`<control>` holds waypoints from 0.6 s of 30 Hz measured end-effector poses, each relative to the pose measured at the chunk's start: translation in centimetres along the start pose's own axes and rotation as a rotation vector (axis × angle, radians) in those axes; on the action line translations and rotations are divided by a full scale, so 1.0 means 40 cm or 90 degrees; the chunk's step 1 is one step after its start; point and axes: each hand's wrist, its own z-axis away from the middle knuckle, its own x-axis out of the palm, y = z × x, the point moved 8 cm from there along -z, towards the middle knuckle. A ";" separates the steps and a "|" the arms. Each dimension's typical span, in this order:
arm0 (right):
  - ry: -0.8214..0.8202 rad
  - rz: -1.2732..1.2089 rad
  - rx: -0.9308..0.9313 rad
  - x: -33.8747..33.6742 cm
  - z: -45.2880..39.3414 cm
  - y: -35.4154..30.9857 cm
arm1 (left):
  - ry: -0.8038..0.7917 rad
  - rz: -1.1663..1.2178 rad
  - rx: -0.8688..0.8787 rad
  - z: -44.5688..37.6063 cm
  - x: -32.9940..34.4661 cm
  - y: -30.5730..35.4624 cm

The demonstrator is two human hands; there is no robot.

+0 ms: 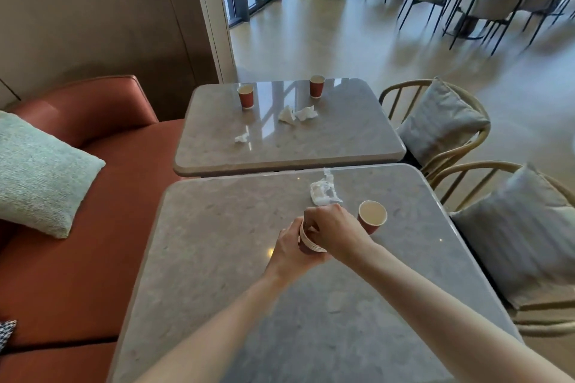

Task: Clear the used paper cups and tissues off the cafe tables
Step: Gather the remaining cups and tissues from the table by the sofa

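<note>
So two grey stone-topped counters sit end to end, near counter (217, 274) and far counter (342, 140). On the near one, a red paper cup (371, 216) stands toward the right edge, with a crumpled white tissue (323, 191) just behind it by the far edge. The far one has two red paper cups near its far edge, left cup (246, 96) and right cup (316, 86), and crumpled white tissues (297, 114) mid-counter. A rust leather bench (93, 196) runs along the left, and two wooden chairs with grey cushions (441, 124) sit right.
</note>
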 end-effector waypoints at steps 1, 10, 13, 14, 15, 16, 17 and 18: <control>-0.032 -0.012 -0.028 0.006 -0.005 0.017 | 0.006 0.011 -0.006 -0.009 0.016 0.005; -0.095 0.011 -0.046 0.049 0.001 0.176 | -0.012 0.071 -0.083 -0.100 0.145 -0.001; -0.150 0.044 -0.015 0.068 0.003 0.227 | 0.003 0.084 -0.054 -0.133 0.175 0.035; -0.157 0.046 -0.010 0.065 -0.001 0.242 | 0.002 0.058 -0.037 -0.146 0.188 0.052; -0.162 0.040 -0.003 0.056 -0.004 0.257 | -0.007 0.040 -0.025 -0.158 0.203 0.069; -0.160 0.028 0.005 0.041 -0.011 0.275 | -0.017 0.035 -0.015 -0.172 0.216 0.085; -0.148 0.018 0.009 0.021 -0.018 0.295 | -0.031 0.034 -0.004 -0.188 0.230 0.098; -0.127 0.012 0.010 -0.004 -0.024 0.316 | -0.052 0.029 0.003 -0.205 0.245 0.112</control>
